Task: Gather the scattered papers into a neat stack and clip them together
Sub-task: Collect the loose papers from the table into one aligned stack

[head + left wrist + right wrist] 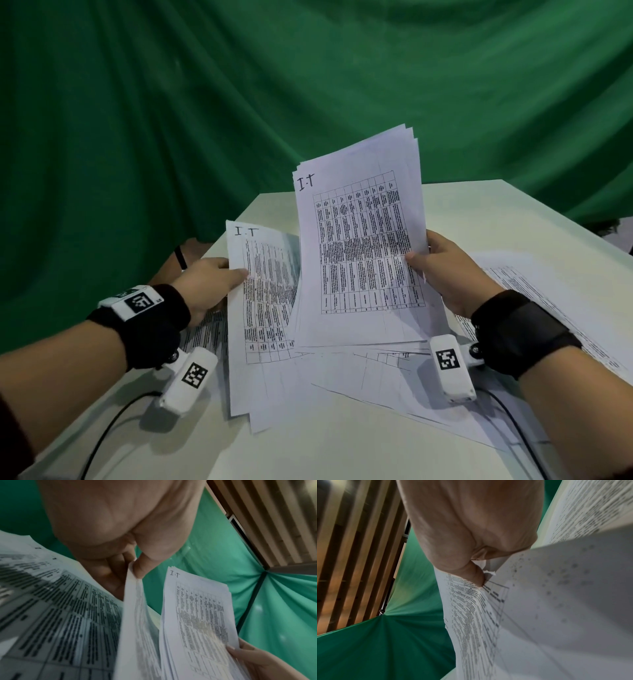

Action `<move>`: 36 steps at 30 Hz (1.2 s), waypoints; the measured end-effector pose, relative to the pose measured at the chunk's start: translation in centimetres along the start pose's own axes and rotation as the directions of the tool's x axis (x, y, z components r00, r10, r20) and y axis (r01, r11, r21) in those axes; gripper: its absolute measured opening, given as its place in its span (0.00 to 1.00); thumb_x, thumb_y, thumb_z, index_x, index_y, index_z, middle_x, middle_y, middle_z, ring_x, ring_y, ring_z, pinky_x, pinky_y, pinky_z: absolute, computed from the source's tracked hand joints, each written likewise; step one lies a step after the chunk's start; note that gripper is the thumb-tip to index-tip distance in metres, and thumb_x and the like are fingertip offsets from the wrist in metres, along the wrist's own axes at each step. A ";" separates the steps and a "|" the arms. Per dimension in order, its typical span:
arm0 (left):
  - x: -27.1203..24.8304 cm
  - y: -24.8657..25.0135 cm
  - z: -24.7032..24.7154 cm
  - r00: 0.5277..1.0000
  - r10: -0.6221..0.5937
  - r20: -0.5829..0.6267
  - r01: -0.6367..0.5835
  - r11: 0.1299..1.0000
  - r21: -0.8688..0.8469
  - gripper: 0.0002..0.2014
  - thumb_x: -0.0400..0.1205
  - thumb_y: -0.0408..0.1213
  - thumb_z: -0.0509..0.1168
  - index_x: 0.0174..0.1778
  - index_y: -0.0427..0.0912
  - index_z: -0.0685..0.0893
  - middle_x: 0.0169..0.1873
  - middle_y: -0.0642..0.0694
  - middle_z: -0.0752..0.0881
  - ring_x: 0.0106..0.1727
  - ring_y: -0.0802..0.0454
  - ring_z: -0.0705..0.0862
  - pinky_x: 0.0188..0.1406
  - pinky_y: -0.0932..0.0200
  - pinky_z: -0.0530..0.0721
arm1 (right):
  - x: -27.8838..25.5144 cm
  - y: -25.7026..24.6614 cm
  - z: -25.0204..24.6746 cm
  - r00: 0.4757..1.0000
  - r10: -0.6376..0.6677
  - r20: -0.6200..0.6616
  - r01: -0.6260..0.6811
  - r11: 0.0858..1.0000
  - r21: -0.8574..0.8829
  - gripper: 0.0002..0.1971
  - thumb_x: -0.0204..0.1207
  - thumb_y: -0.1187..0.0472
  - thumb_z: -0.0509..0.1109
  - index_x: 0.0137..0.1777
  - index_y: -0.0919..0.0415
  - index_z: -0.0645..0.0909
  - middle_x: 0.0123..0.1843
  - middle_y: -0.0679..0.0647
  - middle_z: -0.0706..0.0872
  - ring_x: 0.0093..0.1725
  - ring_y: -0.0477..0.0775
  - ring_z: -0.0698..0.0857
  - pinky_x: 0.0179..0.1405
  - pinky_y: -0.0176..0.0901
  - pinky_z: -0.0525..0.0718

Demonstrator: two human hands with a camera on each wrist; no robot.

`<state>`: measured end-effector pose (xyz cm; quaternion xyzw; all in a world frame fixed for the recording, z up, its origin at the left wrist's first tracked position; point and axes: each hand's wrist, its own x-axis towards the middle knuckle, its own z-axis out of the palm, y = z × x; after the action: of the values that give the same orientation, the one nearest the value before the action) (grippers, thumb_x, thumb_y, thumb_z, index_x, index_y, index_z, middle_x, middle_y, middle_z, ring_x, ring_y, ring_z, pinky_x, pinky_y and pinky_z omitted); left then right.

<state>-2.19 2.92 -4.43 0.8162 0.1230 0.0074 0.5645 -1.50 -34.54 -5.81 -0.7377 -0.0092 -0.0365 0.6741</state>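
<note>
My right hand (432,260) pinches the right edge of a sheaf of printed sheets (359,246), held upright above the table; its top sheet carries a table and "I.T" at the corner. The same sheaf (197,618) shows in the left wrist view. My left hand (219,274) pinches the left edge of another printed sheet (263,301), lifted and tilted beside the sheaf. Thumb and fingers clamp that sheet (137,608) in the left wrist view. In the right wrist view my thumb (471,573) presses on the sheaf (471,615). No clip is visible.
More printed papers (394,377) lie spread on the white table (325,452), some under my left wrist and others at the right (555,301). A green cloth backdrop (239,102) hangs behind. Black cables run off the wrist cameras toward the near edge.
</note>
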 end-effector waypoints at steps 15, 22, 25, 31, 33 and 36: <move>0.1 0.0 -0.6 0.994 -0.002 -0.110 0.029 0.970 0.243 0.15 0.78 0.37 0.83 0.55 0.36 0.89 0.49 0.36 0.95 0.43 0.42 0.90 0.37 0.56 0.91 | -0.2 -0.2 0.0 1.000 -0.009 -0.017 0.008 0.998 -0.058 0.16 0.89 0.69 0.65 0.67 0.51 0.85 0.60 0.52 0.93 0.55 0.57 0.91 0.62 0.62 0.90; 0.6 0.3 -1.4 0.983 0.064 -0.171 -0.008 0.951 0.310 0.16 0.78 0.42 0.82 0.48 0.31 0.90 0.48 0.36 0.95 0.40 0.44 0.89 0.42 0.55 0.87 | -0.4 -0.3 -0.1 1.000 -0.014 -0.015 0.012 0.996 -0.092 0.16 0.89 0.69 0.64 0.68 0.53 0.85 0.58 0.51 0.93 0.53 0.55 0.90 0.56 0.54 0.88; 0.3 0.9 -2.3 0.975 0.119 -0.190 -0.039 0.925 0.379 0.13 0.79 0.49 0.79 0.41 0.40 0.93 0.45 0.41 0.95 0.48 0.38 0.94 0.53 0.47 0.93 | -0.2 -0.2 -0.1 1.000 -0.010 -0.018 0.009 0.995 -0.095 0.16 0.88 0.70 0.64 0.67 0.52 0.84 0.58 0.52 0.92 0.53 0.56 0.89 0.57 0.54 0.88; -1.6 5.0 -3.3 0.867 0.383 -0.318 -0.283 0.905 0.318 0.09 0.89 0.42 0.67 0.51 0.44 0.91 0.49 0.36 0.93 0.43 0.37 0.90 0.45 0.42 0.91 | -0.1 -0.2 0.1 0.999 0.027 -0.036 -0.030 0.996 -0.082 0.16 0.88 0.69 0.65 0.68 0.52 0.84 0.60 0.55 0.92 0.61 0.65 0.89 0.68 0.67 0.87; -2.7 7.4 -3.5 0.821 0.465 -0.331 -0.377 0.877 0.298 0.08 0.90 0.43 0.64 0.57 0.46 0.86 0.53 0.37 0.92 0.42 0.39 0.88 0.44 0.41 0.91 | 0.0 -0.1 0.1 0.998 0.039 -0.052 -0.044 0.996 -0.082 0.16 0.87 0.69 0.65 0.66 0.52 0.85 0.60 0.57 0.92 0.63 0.68 0.89 0.69 0.70 0.86; -3.8 10.7 -3.8 0.757 0.556 -0.343 -0.499 0.831 0.247 0.08 0.92 0.46 0.63 0.59 0.47 0.82 0.55 0.40 0.92 0.52 0.34 0.92 0.54 0.34 0.91 | 0.1 0.0 0.1 0.997 0.050 -0.053 -0.054 0.996 -0.072 0.16 0.86 0.69 0.65 0.67 0.52 0.85 0.60 0.56 0.91 0.62 0.67 0.89 0.70 0.69 0.85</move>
<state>-4.38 2.02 7.31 0.8357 0.0007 0.3247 0.4430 -1.38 -34.49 -5.77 -0.7607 0.0288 -0.0380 0.6473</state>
